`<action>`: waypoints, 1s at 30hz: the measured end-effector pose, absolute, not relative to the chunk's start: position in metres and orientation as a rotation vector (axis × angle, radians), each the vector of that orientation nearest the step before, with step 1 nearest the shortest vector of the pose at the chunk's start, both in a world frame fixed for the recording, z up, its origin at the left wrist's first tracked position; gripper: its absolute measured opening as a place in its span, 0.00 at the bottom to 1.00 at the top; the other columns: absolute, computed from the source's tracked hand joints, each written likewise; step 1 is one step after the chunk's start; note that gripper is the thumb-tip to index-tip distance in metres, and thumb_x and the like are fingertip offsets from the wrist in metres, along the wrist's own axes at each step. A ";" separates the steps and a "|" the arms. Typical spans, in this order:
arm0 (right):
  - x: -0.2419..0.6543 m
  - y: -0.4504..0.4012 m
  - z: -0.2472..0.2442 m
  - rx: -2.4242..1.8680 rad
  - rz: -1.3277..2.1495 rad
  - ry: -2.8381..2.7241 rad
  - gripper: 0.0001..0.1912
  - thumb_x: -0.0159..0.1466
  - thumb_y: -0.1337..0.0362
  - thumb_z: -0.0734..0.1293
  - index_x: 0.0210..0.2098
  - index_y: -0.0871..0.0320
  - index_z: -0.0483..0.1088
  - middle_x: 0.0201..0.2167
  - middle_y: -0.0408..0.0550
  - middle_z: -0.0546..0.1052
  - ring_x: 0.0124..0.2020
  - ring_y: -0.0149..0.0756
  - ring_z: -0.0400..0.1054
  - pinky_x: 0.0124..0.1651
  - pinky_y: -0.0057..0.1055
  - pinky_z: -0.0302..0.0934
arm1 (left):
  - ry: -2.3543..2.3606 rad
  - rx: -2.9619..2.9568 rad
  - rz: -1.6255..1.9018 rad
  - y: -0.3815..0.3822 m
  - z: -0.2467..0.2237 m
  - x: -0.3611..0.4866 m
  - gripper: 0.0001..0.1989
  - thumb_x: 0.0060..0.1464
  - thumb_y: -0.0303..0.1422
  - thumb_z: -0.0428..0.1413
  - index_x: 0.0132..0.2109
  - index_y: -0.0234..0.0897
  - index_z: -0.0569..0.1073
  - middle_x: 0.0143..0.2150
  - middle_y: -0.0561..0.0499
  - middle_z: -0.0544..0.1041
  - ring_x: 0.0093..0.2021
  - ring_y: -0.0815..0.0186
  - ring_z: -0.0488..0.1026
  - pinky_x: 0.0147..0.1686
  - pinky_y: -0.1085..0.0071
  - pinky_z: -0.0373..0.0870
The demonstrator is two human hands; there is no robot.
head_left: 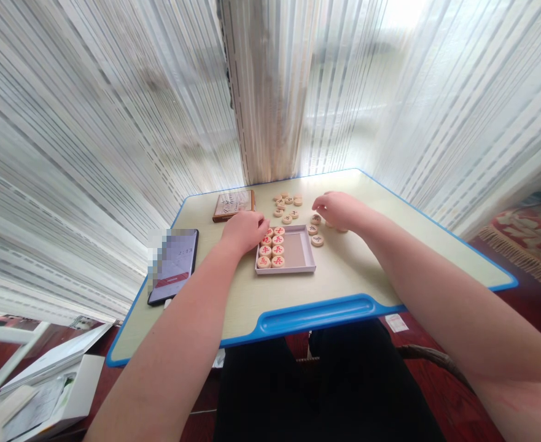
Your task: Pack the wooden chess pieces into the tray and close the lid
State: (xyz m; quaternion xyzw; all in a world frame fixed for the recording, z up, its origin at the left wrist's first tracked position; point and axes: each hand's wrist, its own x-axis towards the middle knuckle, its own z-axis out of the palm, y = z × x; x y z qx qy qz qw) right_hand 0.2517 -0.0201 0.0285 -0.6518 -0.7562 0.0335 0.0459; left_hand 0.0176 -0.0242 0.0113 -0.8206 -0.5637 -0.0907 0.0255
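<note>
A shallow white box (pixel 292 269) holds two columns of round wooden xiangqi pieces (pixel 277 250) with red characters along its left side. The right part of its floor is bare. At the box's far left corner is my left hand (pixel 247 229), its fingers curled together by the topmost pieces; what they grip, if anything, is hidden. My right hand (pixel 338 209) hovers beyond the box's right side, fingers bent and slightly apart. Under and beside it lie several dark-marked pieces (pixel 315 219), some partly covered by the hand. More loose pieces (pixel 289 200) are scattered behind the box.
A brown-edged box lid (pixel 234 204) with writing lies at the back left. At the left edge of the blue-rimmed table (pixel 344 276) rests a tablet-like device (pixel 175 264), partly blurred. Striped curtains (pixel 270 92) hang close behind. An open white box (pixel 81 387) stands lower left.
</note>
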 end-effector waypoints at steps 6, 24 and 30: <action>0.256 -0.031 0.044 -2.212 0.295 -2.408 0.19 0.51 0.65 0.68 0.44 0.55 0.74 0.40 0.49 0.78 0.35 0.40 0.71 0.29 0.30 0.60 | -1.759 -2.537 -0.271 -0.025 0.013 0.019 0.19 0.58 0.41 0.42 0.32 0.37 0.74 0.36 0.45 0.79 0.37 0.60 0.73 0.33 0.68 0.64; 0.255 -0.031 0.040 -2.061 0.291 -2.380 0.21 0.54 0.60 0.67 0.48 0.55 0.71 0.46 0.47 0.76 0.40 0.39 0.70 0.35 0.30 0.62 | -1.754 -2.550 -0.297 -0.023 0.011 0.017 0.19 0.58 0.41 0.42 0.32 0.38 0.75 0.35 0.45 0.79 0.37 0.59 0.73 0.34 0.67 0.65; 0.236 -0.025 0.045 -1.935 0.113 -2.302 0.19 0.59 0.68 0.60 0.48 0.55 0.72 0.50 0.49 0.74 0.47 0.41 0.68 0.41 0.32 0.62 | -1.754 -2.562 -0.330 -0.024 0.010 0.019 0.20 0.58 0.40 0.42 0.32 0.38 0.75 0.36 0.45 0.79 0.37 0.59 0.73 0.33 0.67 0.65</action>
